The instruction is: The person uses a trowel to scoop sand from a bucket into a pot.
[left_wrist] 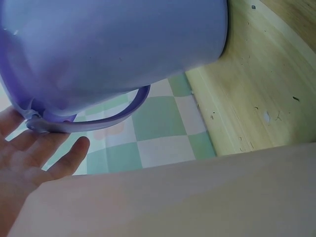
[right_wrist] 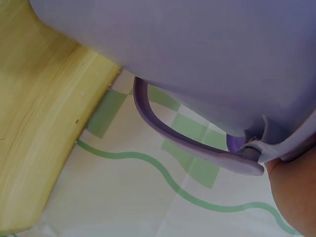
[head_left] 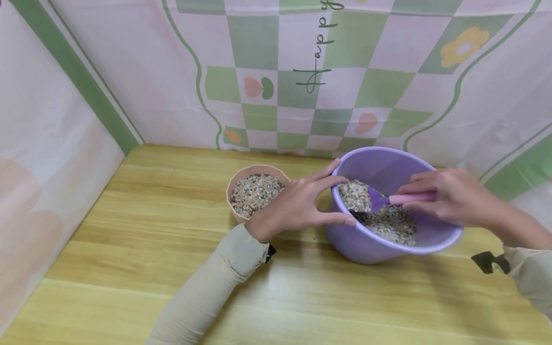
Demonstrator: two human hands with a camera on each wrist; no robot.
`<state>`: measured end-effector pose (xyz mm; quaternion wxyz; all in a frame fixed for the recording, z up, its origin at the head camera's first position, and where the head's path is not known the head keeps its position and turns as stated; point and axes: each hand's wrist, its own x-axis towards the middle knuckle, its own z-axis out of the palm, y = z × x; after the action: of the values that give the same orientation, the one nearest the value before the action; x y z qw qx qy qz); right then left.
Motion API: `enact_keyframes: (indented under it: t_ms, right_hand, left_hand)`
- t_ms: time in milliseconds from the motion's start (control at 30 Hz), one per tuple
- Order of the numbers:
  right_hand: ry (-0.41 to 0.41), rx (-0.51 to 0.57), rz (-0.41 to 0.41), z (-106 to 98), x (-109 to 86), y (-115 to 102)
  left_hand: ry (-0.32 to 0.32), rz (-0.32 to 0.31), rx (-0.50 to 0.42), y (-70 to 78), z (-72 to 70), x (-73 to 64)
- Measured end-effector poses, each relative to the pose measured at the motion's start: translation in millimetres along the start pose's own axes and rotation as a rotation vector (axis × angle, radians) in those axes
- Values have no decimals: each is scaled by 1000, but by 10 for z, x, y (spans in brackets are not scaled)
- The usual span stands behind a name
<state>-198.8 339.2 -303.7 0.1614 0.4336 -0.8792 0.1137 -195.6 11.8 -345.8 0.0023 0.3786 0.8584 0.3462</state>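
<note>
A purple bucket (head_left: 362,247) holding gravel (head_left: 394,225) stands on the wooden table. My right hand (head_left: 457,196) reaches over its right rim and grips the pink handle of a small trowel (head_left: 411,197). The trowel's purple blade is inside the bucket, partly covered by gravel at the left wall. At the bucket's left rim, my left hand (head_left: 302,203) rests its fingertips and thumb, spread apart. The left wrist view shows these fingers (left_wrist: 69,158) beside the bucket's hanging handle (left_wrist: 98,124). In the right wrist view the bucket wall hides most of the right hand (right_wrist: 296,192).
A peach-coloured bowl (head_left: 229,199) filled with gravel sits left of the bucket, partly behind the left wrist. A checkered green and white cloth (head_left: 297,115) hangs behind the table (head_left: 151,230). Small crumbs (left_wrist: 266,117) lie on the wood near the bucket.
</note>
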Motion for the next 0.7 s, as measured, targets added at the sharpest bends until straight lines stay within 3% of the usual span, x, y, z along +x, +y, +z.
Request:
enact_keyframes:
  t_ms: [700]
  right_hand:
    - [71,50,-71,-31,-4,13]
  left_hand:
    - [2,8,-1,-23,6,3]
